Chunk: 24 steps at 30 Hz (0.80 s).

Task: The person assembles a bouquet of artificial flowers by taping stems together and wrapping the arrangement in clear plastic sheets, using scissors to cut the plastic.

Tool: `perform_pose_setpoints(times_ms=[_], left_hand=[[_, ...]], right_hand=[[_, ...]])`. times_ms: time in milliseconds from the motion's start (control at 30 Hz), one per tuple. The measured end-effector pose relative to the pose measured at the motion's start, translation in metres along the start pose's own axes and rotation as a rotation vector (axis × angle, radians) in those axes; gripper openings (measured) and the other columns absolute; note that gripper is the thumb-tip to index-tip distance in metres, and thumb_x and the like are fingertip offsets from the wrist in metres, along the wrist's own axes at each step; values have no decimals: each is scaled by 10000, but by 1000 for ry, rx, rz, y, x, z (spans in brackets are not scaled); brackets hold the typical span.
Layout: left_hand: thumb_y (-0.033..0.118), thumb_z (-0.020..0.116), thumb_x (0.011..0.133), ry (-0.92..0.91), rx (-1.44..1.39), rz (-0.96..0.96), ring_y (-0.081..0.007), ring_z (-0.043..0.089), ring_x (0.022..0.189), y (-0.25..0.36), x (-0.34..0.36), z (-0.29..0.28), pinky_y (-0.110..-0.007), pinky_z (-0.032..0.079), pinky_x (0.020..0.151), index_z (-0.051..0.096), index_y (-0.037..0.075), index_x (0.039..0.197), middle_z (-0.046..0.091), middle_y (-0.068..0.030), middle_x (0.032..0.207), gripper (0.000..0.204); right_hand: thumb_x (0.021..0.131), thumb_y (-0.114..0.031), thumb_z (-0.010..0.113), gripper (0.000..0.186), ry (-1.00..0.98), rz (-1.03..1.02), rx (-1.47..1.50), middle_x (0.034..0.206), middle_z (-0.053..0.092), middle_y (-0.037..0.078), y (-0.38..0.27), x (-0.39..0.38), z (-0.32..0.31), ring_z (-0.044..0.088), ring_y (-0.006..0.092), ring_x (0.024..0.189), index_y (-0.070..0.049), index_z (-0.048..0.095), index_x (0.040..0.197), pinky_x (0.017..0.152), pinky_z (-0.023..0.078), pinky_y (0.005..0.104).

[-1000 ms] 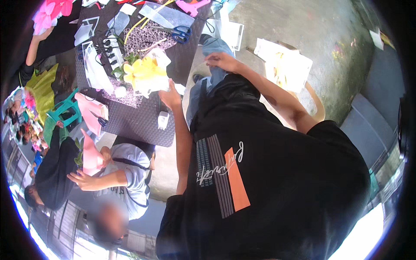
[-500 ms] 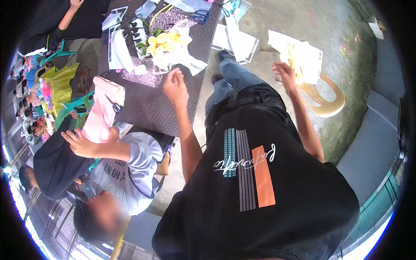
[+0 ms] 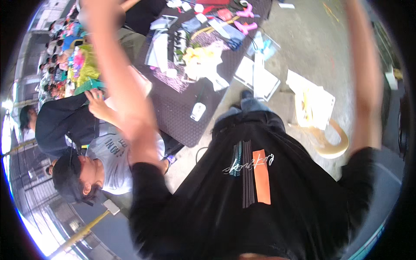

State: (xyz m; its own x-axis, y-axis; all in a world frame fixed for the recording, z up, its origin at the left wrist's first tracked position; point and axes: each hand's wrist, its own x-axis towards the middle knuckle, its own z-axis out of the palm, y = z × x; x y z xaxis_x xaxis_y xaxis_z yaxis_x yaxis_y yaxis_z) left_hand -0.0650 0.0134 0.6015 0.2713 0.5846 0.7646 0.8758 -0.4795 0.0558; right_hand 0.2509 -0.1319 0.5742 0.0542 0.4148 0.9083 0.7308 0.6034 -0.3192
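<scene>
Raised left hand (image 3: 100, 11) and right hand since earlier, clear of yellow flowers (image 3: 197, 56) on dark table (image 3: 177, 119); cannot tell grip of either, blurred or out of frame.

Black short-sleeved shirt (image 3: 307, 195), orange block (image 3: 262, 177), grey stripes (image 3: 248, 173), blue jeans (image 3: 254, 105)

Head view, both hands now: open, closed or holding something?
Bare left hand: blurred, cut off by upper edge; cannot tell.
Right hand: out of view past the upper edge; cannot tell.
</scene>
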Motion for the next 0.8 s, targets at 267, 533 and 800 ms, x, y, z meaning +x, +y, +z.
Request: perform_pose_setpoints(times_ms=[267, 533, 800], left_hand=[[-16, 683, 887, -319, -553, -497, -215, 707, 804, 3, -266, -63, -315, 534, 738, 715, -20, 953, 723, -132, 864, 74], [-38, 690, 847, -158, -155, -867, -299, 671, 802, 23, -356, -192, -363, 519, 726, 716, 5, 968, 698, -129, 878, 131], [-68, 692, 797, 253, 779, -1673, -279, 621, 769, 317, -427, -259, -373, 477, 705, 709, 20, 928, 673, -107, 847, 159]], right_hand=[[984, -126, 642, 175, -297, 869, 359, 815, 639, 67, -19, -213, -5, 627, 137, 751, 49, 659, 977, 698, 495, 283], [808, 38, 635, 138, -1072, 34, 1124, 773, 674, 91, -106, -117, 191, 659, 237, 708, -15, 707, 913, 663, 508, 342], [844, -202, 666, 156, -1124, -1596, 2272, 867, 656, 83, -397, -196, 171, 652, 266, 847, -58, 640, 896, 807, 508, 384]])
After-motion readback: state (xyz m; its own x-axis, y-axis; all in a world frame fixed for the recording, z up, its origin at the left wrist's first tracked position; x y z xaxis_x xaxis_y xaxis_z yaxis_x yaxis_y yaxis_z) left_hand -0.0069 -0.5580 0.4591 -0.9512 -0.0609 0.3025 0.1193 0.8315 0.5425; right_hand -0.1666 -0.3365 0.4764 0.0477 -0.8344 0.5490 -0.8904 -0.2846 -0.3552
